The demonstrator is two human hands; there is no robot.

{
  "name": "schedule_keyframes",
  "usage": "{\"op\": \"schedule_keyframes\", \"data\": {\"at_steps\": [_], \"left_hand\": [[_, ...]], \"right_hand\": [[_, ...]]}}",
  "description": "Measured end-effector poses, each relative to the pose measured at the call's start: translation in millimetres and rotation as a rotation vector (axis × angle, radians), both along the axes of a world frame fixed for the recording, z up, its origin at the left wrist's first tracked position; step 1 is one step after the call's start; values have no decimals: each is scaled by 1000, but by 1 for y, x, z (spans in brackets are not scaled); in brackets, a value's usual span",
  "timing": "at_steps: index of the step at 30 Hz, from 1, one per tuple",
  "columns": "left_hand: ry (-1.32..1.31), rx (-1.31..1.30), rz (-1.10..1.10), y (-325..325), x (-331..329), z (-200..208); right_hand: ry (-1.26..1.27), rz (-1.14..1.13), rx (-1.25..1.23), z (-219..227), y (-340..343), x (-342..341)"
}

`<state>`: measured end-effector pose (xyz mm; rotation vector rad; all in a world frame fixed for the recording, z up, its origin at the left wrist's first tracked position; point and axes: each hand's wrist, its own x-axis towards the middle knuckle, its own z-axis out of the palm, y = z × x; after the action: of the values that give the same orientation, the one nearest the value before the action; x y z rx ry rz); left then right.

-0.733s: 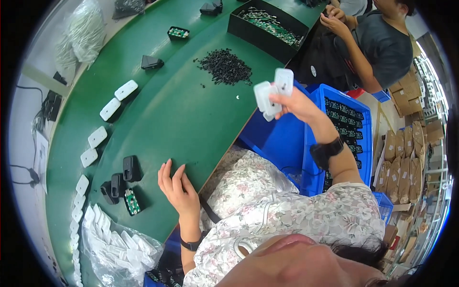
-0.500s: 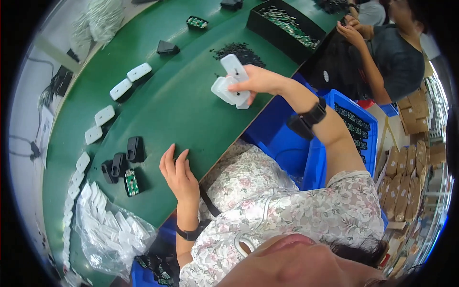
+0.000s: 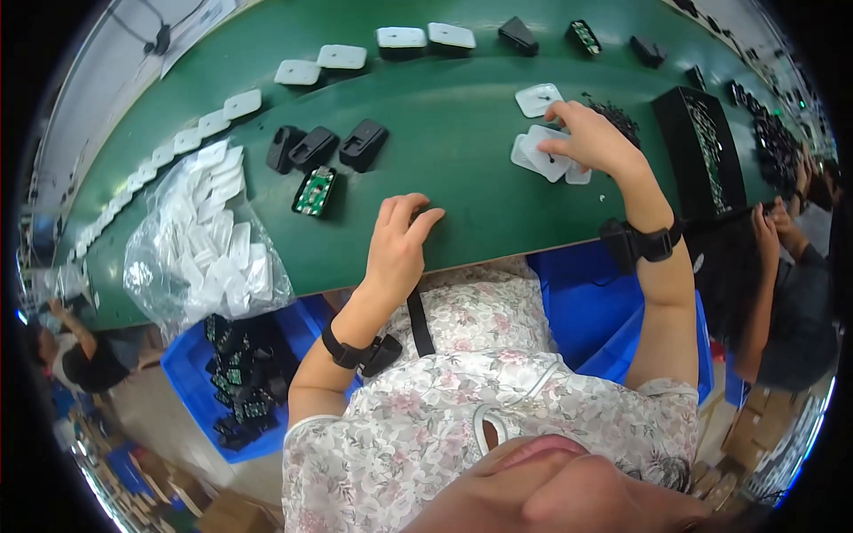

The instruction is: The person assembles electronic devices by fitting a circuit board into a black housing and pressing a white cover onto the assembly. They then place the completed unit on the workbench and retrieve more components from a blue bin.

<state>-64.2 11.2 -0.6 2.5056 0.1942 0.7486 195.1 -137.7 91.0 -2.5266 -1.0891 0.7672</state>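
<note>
My right hand (image 3: 591, 138) is over the green table, holding a loose fan of white plastic covers (image 3: 530, 158), the thumb across them. Its index finger reaches to another white cover (image 3: 538, 100) with a small black piece on it. Whether that cover rests on the table is hard to tell. Just beyond lies a heap of small black parts (image 3: 616, 120). My left hand (image 3: 396, 242) is open and empty near the table edge, fingers slightly bent and apart. Left of it lie a black housing with a green circuit board (image 3: 314, 191) and several plain black housings (image 3: 363, 145).
A clear bag of white covers (image 3: 209, 235) lies at the left. White-topped pieces (image 3: 342, 58) curve along the far side. A black box of boards (image 3: 699, 151) stands at the right. Blue bins (image 3: 182, 355) sit below the table edge. A co-worker (image 3: 782, 293) works at right.
My head view has turned right, shifting the whole scene. One white cover now lies apart from the fan in my right hand. My left hand remains open by the table edge.
</note>
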Motion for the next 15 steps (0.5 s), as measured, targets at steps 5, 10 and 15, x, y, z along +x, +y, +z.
{"op": "schedule_keyframes", "data": {"at_steps": [5, 10, 15], "left_hand": [[19, 32, -62, 10, 5, 7], [41, 15, -61, 11, 10, 9], [0, -46, -217, -15, 62, 27]], "right_hand": [[-436, 102, -25, -8, -9, 5], [-492, -11, 78, -1, 6, 36], [-679, -79, 346, -42, 47, 106]]}}
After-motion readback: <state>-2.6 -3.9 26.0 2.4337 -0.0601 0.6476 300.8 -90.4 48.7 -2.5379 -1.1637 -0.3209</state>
